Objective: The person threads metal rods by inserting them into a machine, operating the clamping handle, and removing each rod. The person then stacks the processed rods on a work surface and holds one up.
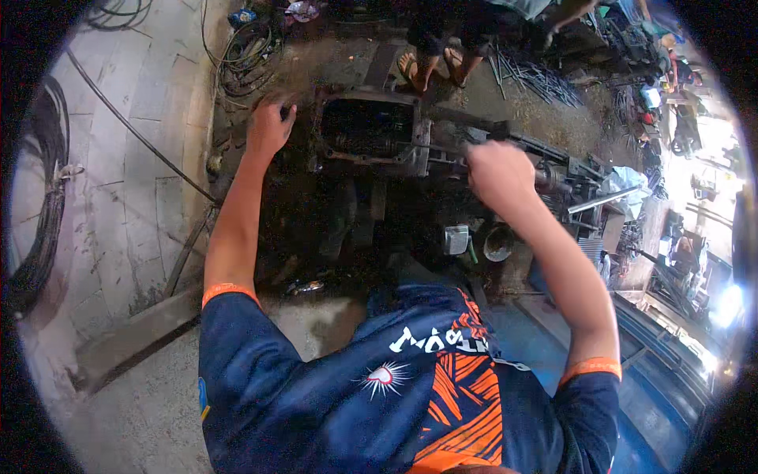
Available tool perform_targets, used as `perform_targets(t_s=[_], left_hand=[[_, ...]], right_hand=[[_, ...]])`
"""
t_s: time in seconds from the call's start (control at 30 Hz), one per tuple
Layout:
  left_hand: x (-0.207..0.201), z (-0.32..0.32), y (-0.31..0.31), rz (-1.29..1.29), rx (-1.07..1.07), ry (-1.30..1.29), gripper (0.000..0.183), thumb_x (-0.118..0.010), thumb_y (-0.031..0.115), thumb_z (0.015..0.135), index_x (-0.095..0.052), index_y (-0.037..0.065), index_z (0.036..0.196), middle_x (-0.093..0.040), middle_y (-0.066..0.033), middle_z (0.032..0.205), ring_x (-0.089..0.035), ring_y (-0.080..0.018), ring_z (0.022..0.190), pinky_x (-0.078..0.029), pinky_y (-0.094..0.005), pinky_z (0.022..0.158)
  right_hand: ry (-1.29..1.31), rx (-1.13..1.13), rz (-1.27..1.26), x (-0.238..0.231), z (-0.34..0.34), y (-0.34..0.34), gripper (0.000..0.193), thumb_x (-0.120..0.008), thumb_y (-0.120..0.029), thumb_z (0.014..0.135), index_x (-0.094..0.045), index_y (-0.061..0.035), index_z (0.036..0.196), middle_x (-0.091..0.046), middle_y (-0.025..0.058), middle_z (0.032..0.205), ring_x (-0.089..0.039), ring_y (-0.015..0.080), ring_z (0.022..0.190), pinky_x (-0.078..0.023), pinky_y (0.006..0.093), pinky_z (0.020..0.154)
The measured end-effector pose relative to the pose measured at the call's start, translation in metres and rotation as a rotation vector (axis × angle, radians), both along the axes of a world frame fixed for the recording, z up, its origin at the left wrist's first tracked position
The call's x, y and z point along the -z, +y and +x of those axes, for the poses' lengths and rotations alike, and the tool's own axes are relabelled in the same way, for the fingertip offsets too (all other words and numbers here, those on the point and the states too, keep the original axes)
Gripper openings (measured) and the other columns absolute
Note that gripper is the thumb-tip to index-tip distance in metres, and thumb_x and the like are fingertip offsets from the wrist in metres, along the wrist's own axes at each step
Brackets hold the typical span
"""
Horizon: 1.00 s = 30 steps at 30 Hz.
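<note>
A greasy metal gearbox housing (410, 162) with a rectangular open top lies ahead of me, its inside dark with shaft-like parts barely showing. My right hand (499, 174) is closed in a fist just right of the housing, slightly blurred. A thin metal rod (434, 148) runs from the housing's right end toward that fist; whether the fingers hold it is hidden. Left of the housing, apart from it, is my left hand (271, 126). Its thumb sticks out beside a dark gap, and its fingers are smeared and partly hidden.
Another person's sandalled feet (426, 69) stand beyond the housing, near a pile of thin rods (541, 79). Coiled cables (249, 59) lie at the far left. A round tin (498, 242) and a pale box-shaped container (456, 239) sit nearer me. Machine parts (560, 178) extend rightward.
</note>
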<state>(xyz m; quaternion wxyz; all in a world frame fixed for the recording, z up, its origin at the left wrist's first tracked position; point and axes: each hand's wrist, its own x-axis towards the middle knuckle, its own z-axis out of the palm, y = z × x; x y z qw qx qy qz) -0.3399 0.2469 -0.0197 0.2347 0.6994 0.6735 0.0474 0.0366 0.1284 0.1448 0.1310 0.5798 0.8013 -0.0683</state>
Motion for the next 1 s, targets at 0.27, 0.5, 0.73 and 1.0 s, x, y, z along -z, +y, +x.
perform_targets(t_s=[0.27, 0.5, 0.73, 1.0], left_hand=[[0.005, 0.000, 0.005, 0.287, 0.173, -0.053, 0.033, -0.058, 0.022, 0.095, -0.061, 0.005, 0.122, -0.061, -0.0229, 0.119, -0.056, -0.0398, 0.113, -0.045, -0.0504, 0.097], [-0.006, 0.002, -0.001, 0.292, 0.133, -0.132, 0.032, -0.059, 0.018, 0.092, -0.061, 0.002, 0.120, -0.061, -0.0241, 0.117, -0.056, -0.0411, 0.110, -0.046, -0.0487, 0.094], [0.011, 0.000, 0.003, 0.290, 0.129, -0.115, 0.040, -0.062, 0.024, 0.090, -0.060, 0.001, 0.123, -0.062, -0.0229, 0.115, -0.058, -0.0394, 0.107, -0.047, -0.0478, 0.093], [0.033, -0.003, -0.014, 0.257, 0.027, 0.044, 0.048, -0.058, 0.042, 0.091, -0.062, 0.004, 0.121, -0.063, -0.0201, 0.115, -0.059, -0.0352, 0.109, -0.049, -0.0480, 0.094]], right_hand=[[-0.013, -0.164, 0.002, -0.018, -0.042, 0.040, 0.006, -0.063, -0.008, 0.071, -0.068, -0.0067, 0.069, -0.068, 0.0153, 0.074, -0.069, 0.0340, 0.072, -0.055, 0.0429, 0.059], [-0.075, -0.144, -0.022, -0.009, -0.030, 0.052, 0.008, -0.061, -0.009, 0.073, -0.069, -0.0081, 0.072, -0.069, 0.0141, 0.078, -0.069, 0.0348, 0.074, -0.056, 0.0437, 0.061], [-0.054, -0.202, -0.039, -0.008, -0.029, 0.058, 0.017, -0.059, -0.014, 0.080, -0.072, -0.0164, 0.090, -0.070, 0.0128, 0.083, -0.069, 0.0337, 0.079, -0.057, 0.0467, 0.066], [-0.108, -0.246, -0.085, 0.017, -0.004, 0.070, 0.026, -0.054, -0.017, 0.084, -0.069, -0.0219, 0.104, -0.069, 0.0116, 0.082, -0.069, 0.0339, 0.079, -0.056, 0.0472, 0.065]])
